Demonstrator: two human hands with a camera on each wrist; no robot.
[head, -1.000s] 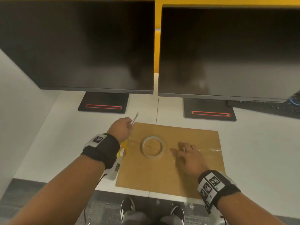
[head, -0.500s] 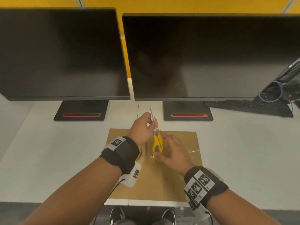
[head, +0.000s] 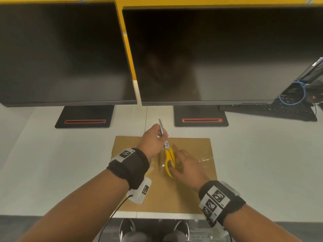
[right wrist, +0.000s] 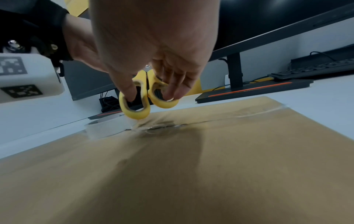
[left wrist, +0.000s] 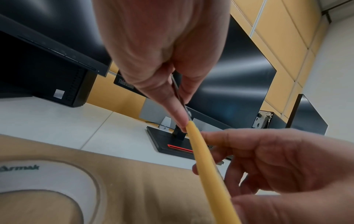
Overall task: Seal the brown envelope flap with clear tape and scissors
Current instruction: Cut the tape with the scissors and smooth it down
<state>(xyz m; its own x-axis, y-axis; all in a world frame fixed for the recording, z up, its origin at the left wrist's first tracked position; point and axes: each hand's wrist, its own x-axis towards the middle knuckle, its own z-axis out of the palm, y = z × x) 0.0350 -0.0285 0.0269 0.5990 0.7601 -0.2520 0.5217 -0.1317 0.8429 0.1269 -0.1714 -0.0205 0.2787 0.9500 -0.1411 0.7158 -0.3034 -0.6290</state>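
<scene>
The brown envelope (head: 174,194) lies flat on the white desk, with a strip of clear tape (head: 204,158) stuck across its right side. Above its middle my left hand (head: 161,132) pinches the closed blades of the yellow-handled scissors (head: 169,154), tips pointing away from me. My right hand (head: 173,165) has its thumb in one handle loop and fingers in the other, as the right wrist view shows (right wrist: 149,97). The tape roll (right wrist: 107,127) rests on the envelope just under the handles; in the head view the hands hide it.
Two dark monitors (head: 218,53) on black stands (head: 201,119) fill the back of the desk. A black keyboard (head: 279,110) and blue cable lie at the far right. The desk's near edge (head: 157,214) runs just below the envelope, with my shoes beneath.
My left hand carried the scissors from the envelope's far left corner to over its middle. My right hand lifted off the envelope and went into the handles.
</scene>
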